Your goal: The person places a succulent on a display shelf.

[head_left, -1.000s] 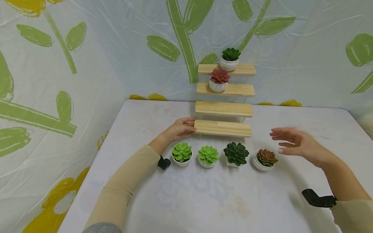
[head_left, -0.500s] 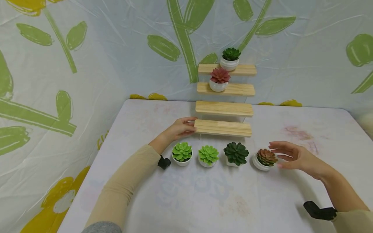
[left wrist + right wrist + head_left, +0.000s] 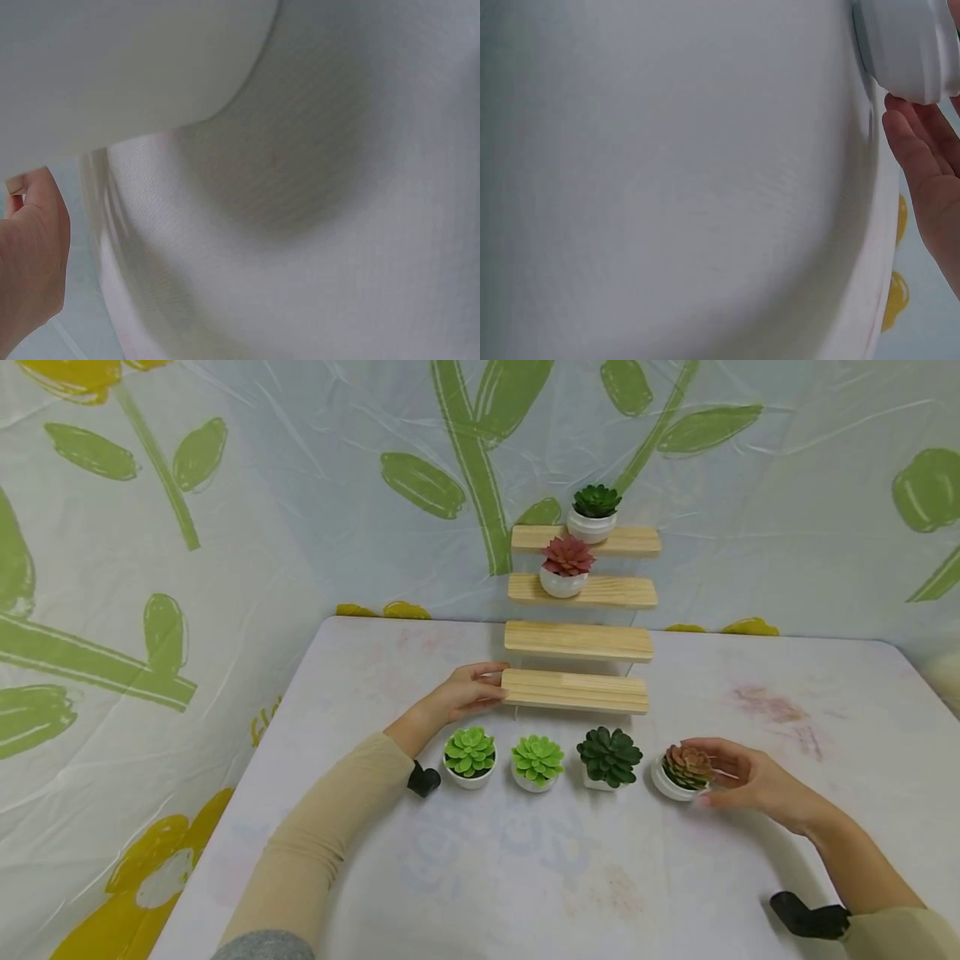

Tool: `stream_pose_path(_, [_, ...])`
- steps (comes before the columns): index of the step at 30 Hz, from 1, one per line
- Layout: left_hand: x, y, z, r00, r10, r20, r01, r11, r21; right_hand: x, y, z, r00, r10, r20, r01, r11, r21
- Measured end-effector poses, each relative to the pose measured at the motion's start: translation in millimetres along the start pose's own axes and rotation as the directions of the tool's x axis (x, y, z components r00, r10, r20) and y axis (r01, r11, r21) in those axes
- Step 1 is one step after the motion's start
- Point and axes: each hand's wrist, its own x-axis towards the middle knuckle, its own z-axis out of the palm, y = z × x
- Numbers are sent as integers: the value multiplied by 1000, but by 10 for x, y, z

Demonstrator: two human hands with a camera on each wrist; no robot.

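My left hand (image 3: pixel 461 692) holds the left end of the lowest board of a tiered wooden plant stand (image 3: pixel 574 691), thumb in front and fingers behind. My right hand (image 3: pixel 753 785) reaches around the right side of a brownish-red succulent (image 3: pixel 687 767) in a white pot. Its fingers are spread behind and in front of that pot. In the right wrist view, fingertips (image 3: pixel 900 127) lie right at the white pot (image 3: pixel 911 49). The left wrist view shows part of my left hand (image 3: pixel 34 255) past a large pale rounded shape (image 3: pixel 135 67).
Left of the brown succulent stand a dark green succulent (image 3: pixel 609 757) and two light green ones, (image 3: pixel 537 760) nearer the middle. Higher on the stand sit a red succulent (image 3: pixel 567 560) and a green succulent (image 3: pixel 595 506). A patterned sheet (image 3: pixel 300 493) hangs behind the white table (image 3: pixel 480 893).
My right hand has come down and leftward from above the table to the brown succulent's pot. The left hand has stayed on the stand, and the pots have not moved.
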Motion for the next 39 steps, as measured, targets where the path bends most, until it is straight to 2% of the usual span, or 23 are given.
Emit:
stream_pose_path(7, [-12,-2,3,1000,13,11,-13,1000,2,12,16,58,999,32,-33,-33,999,-39])
stream_pose_path(15, [-6,-6,4,1000,10,11,-10,1000,7,41,26,85,999,30,-40,-31,999,-32])
stream_pose_path(26, [-9,1,7,1000,2,3,-2,1000,8,42,28,111,994,75,-84,-81,995,-63])
stream_pose_path(39, [-24,5,9,1000,8,-1,-8,1000,19,87,-48,86,973,151,-174,-175,976,-128])
